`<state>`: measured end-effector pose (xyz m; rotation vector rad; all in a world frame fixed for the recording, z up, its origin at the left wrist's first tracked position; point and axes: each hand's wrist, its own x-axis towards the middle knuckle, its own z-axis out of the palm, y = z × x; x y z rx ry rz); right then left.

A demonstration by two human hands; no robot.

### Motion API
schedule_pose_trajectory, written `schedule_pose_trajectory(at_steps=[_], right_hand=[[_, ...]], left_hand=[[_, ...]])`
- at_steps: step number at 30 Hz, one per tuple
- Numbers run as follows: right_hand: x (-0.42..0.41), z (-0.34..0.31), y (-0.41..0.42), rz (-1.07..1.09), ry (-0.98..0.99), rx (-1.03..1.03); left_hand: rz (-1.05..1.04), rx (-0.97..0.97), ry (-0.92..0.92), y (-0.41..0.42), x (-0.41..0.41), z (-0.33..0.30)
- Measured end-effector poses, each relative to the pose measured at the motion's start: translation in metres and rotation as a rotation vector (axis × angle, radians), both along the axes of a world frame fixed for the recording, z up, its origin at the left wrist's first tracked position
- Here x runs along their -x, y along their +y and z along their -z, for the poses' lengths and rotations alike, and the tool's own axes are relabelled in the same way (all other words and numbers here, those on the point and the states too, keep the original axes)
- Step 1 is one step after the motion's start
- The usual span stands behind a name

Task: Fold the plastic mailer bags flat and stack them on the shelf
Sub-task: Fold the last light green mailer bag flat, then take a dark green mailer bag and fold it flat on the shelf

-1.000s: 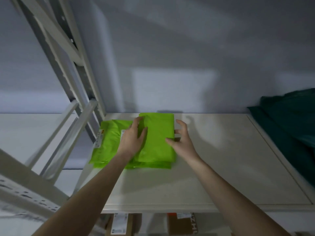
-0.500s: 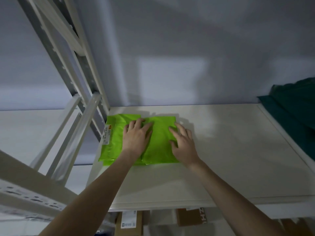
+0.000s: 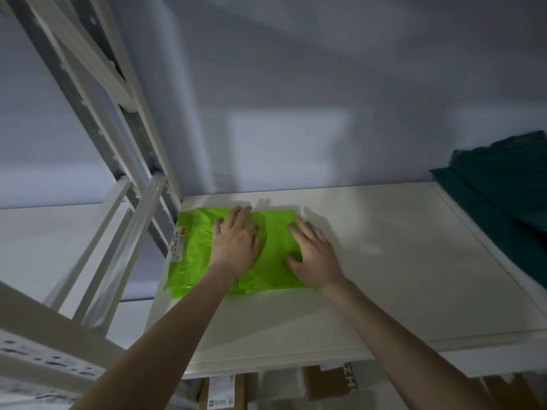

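A stack of bright green plastic mailer bags [image 3: 275, 250] lies flat on the white shelf [image 3: 384, 276] near its left back corner. The lower bag sticks out to the left and carries a white shipping label [image 3: 177, 242] on its left edge. My left hand [image 3: 235, 245] lies palm down on the middle of the stack with straight fingers. Palm down as well, my right hand [image 3: 313, 257] presses the right part of the top bag, its fingers spread.
A dark green cloth [image 3: 509, 202] is piled at the shelf's right end. White metal rack uprights [image 3: 130, 184] stand at the left. Cardboard boxes [image 3: 328, 380] sit on the level below. A grey wall closes the back.
Both hands came down from the edges of the top bag onto its surface and now lie flat on it. The stack looks flatter than a second ago.
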<state>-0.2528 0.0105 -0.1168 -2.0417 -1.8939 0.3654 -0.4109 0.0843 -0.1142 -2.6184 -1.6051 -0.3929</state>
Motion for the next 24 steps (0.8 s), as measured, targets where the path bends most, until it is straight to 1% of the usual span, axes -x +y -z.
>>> schedule_pose_trajectory(at_steps=[6,11,16,19,24], right_hand=[[-0.047,-0.025,-0.013,0.092,0.01,-0.098],[-0.108,-0.049,-0.034,0.196,-0.035,-0.181],[-0.19,-0.07,-0.066,0.292,-0.059,-0.234],[-0.245,-0.082,-0.093,0.372,-0.051,-0.235],[-0.337,-0.093,-0.141,0.439,-0.076,-0.228]], left_hand=[[0.079,0.002,-0.043,-0.01,-0.03,-0.028],[0.128,0.0,-0.093,-0.024,-0.082,-0.05],[0.199,0.01,-0.118,-0.047,-0.159,-0.065],[0.25,0.025,-0.121,-0.065,-0.217,-0.071],[0.344,0.036,-0.114,-0.095,-0.309,-0.076]])
